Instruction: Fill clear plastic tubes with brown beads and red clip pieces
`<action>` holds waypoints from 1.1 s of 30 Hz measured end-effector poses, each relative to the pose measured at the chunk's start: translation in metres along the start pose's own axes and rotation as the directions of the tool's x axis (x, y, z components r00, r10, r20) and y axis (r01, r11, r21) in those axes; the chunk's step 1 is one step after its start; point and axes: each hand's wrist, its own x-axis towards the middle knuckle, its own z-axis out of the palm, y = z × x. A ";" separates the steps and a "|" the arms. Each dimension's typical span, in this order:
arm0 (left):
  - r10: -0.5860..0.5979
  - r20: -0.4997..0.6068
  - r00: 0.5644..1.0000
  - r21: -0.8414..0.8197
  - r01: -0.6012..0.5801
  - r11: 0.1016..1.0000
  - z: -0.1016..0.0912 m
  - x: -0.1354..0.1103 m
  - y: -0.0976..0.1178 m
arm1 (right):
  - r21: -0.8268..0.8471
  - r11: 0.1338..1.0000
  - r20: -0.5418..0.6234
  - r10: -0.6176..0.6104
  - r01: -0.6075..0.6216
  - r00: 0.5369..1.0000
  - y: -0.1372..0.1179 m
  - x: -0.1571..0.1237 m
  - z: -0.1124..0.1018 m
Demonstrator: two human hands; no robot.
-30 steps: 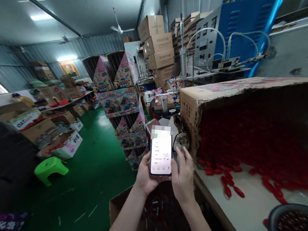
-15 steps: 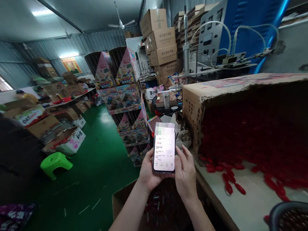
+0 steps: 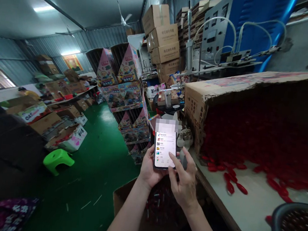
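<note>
My left hand [image 3: 150, 170] grips a smartphone [image 3: 165, 150] upright in its palm, and the screen shows a list with small icons. My right hand [image 3: 184, 181] holds nothing and is just in front of the phone, its index finger stretched onto the screen. To the right, a large cardboard box [image 3: 194, 114] lies on its side, spilling red plastic pieces [image 3: 233, 175] onto a pale table [image 3: 245, 217]. Below my hands, an open carton [image 3: 123, 197] holds more red pieces, partly hidden by my forearms.
A dark round basket [image 3: 287, 229] of small dark-red pieces sits at the table's right corner. Behind the box stands a machine with a blue panel [image 3: 251, 23] and white tubes. Stacked cartons [image 3: 162, 39], pink display stands [image 3: 123, 90] and a green stool [image 3: 58, 160] occupy the green floor.
My right index finger has moved from above the phone onto its screen, and the screen now shows a different list. The view has tilted slightly.
</note>
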 end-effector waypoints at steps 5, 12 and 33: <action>0.019 -0.111 0.994 -0.038 -0.024 0.999 -0.002 0.001 -0.002 | -0.118 0.993 -0.006 -0.007 0.007 1.000 0.002 0.020 0.000; 0.081 -0.138 0.987 -0.052 -0.089 0.995 -0.004 0.002 0.002 | -0.161 0.986 0.036 -0.030 0.035 0.999 -0.002 0.037 0.003; 0.077 -0.140 0.987 -0.101 -0.091 0.991 0.003 -0.002 0.006 | -0.150 0.987 0.023 -0.049 0.052 0.999 -0.009 0.040 0.003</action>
